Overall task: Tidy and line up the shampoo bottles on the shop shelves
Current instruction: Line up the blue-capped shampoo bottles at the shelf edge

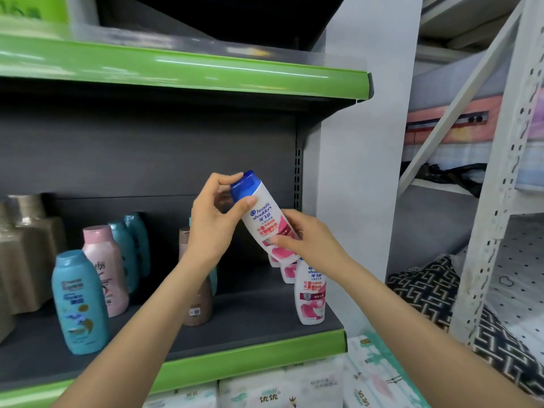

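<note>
The task looks to be in the middle, not near the end. Both hands are busy with one white shampoo bottle (266, 222) with a blue cap, which is lifted off the shelf (265, 313) and tilted, cap up and to the left. The left hand (213, 219) closes its grip around the cap end, thumb on the front and fingers curled over the top; the right hand (306, 238) closes its grip on the lower body of the bottle, thumb across the pink label. So this bottle is in the air between the two grips and has not yet a place in the row. Just below the right grip stand more bottles of the same kind (310, 293), in a line going back, and they seem already rather orderly. Below and to the left of the left grip, a brown bottle (197, 301) stands partly hidden by the forearm. Farther left of it, the teal bottle (79, 301), the pink bottle (106, 266) and some teal ones behind stand at uneven depth with gaps, so I judge that this part is still to be lined up.
</note>
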Demonstrator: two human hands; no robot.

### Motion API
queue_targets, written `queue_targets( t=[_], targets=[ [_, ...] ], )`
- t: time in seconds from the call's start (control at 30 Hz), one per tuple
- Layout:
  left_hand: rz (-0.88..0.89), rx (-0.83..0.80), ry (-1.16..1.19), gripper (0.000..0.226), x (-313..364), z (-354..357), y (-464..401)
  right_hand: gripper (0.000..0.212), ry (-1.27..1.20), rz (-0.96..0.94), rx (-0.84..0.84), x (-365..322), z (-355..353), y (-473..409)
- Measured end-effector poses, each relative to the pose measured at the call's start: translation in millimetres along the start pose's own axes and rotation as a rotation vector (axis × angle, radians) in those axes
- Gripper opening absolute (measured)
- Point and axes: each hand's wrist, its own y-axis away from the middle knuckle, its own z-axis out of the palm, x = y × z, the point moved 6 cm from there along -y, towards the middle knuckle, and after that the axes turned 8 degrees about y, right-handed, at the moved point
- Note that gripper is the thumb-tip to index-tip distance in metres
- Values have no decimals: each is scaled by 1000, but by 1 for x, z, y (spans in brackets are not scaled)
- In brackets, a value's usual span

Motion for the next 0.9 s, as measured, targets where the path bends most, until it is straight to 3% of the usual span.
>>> queue_targets(
  t=[0.17, 0.37, 0.47, 0.53, 0.63, 0.77, 0.9],
  targets=[
    [-181, 36, 254, 29, -8, -11, 13, 36, 92, 19, 59, -5, -9, -5],
    [-526, 15, 138, 26, -31, -16, 22, 38, 649, -140, 303, -13, -24, 3],
    [-662, -60, 152, 30, -37, -11, 24, 43, 710, -268, 398, -16, -25, 9],
    [-662, -73, 203, 26, -34, -10, 23, 44, 704, -284, 417, -13, -27, 10],
    [-528, -43, 211, 20, -24, -14, 21, 50, 593, -170, 353, -2, -32, 6],
    [-362, 23, 178, 25, -16, -20, 22, 61, 182, -45, 186, 9, -41, 4],
    [-277, 25, 178, 29, -13, -23, 23, 50, -308, 86, 140, 22, -48, 9]
  ],
)
